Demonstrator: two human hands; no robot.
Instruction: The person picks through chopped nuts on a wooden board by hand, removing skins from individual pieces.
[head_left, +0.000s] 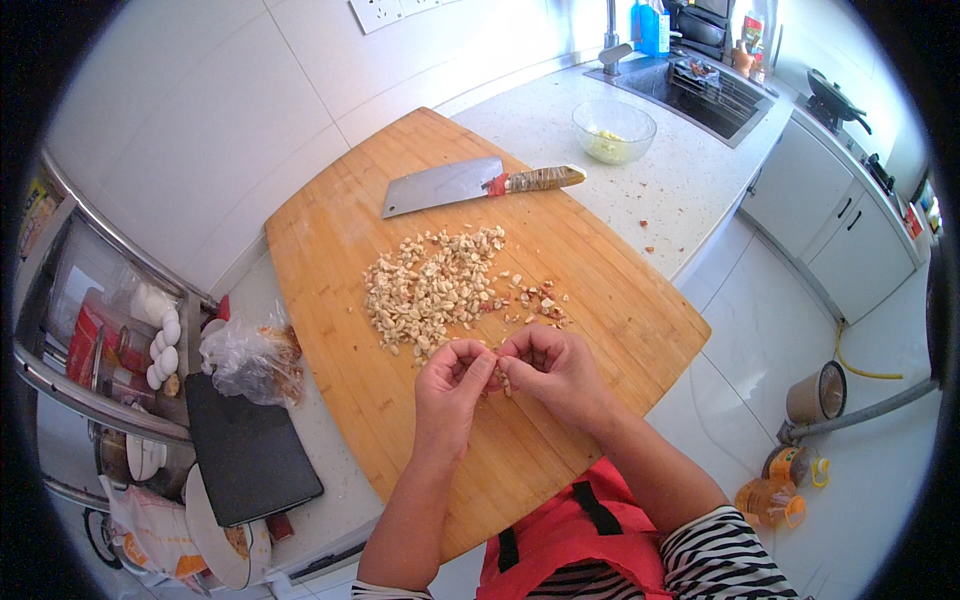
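My left hand (455, 375) and my right hand (556, 375) meet fingertip to fingertip over the near part of a wooden cutting board (600, 277). Between their pinched fingers is a small peanut piece (496, 354), mostly hidden by the fingertips. Just beyond the hands spreads a heap of pale, skinned peanut halves (439, 285). To its right lies a smaller scatter of peanut bits and reddish skins (544, 296). A cleaver (442, 186) rests flat farther back, its wrapped handle pointing right past the board's edge.
On the counter behind the board stands a glass bowl (615, 133) with pale green bits inside, near a sink (712, 97). At left are a clear plastic bag (251, 360), a black flat case (251, 450) and a rack (112, 412) holding eggs. Oil bottles (769, 502) are on the floor at right.
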